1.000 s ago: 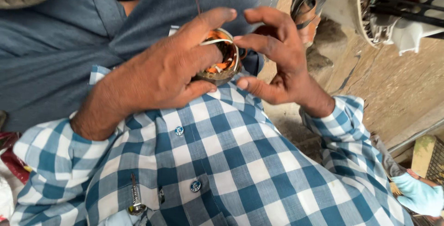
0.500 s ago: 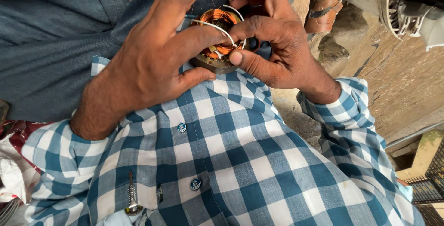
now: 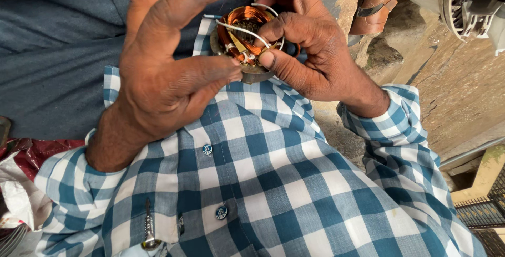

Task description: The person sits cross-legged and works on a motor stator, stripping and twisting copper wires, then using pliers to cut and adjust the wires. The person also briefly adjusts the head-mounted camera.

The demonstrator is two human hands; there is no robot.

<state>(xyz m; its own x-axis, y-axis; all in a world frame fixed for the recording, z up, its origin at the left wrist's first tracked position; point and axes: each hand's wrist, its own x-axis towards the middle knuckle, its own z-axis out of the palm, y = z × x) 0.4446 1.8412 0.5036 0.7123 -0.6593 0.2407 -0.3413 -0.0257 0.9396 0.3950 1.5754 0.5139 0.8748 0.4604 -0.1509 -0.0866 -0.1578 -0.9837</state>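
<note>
Cradling the copper-wound motor stator [image 3: 244,41] against the chest, the left hand [image 3: 163,73] curls thumb and forefinger round its rim; the right hand [image 3: 305,47] fingers pinch a white wire [image 3: 247,30] across the coils.

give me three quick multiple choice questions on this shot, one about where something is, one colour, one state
1. Where is the motor coil?
A. between both hands
B. on the ground
C. in the shirt pocket

2. What colour is the coil's wound wire?
A. green
B. copper orange
C. black

3. How is the left hand on the coil?
A. lying flat, away from it
B. closed in a fist beside it
C. thumb and fingers around its rim

Answers:
1 A, the left hand and right hand hold it above the checked shirt.
2 B, the windings shine copper orange.
3 C, its thumb touches the metal rim while its fingers curve over the top.
</note>
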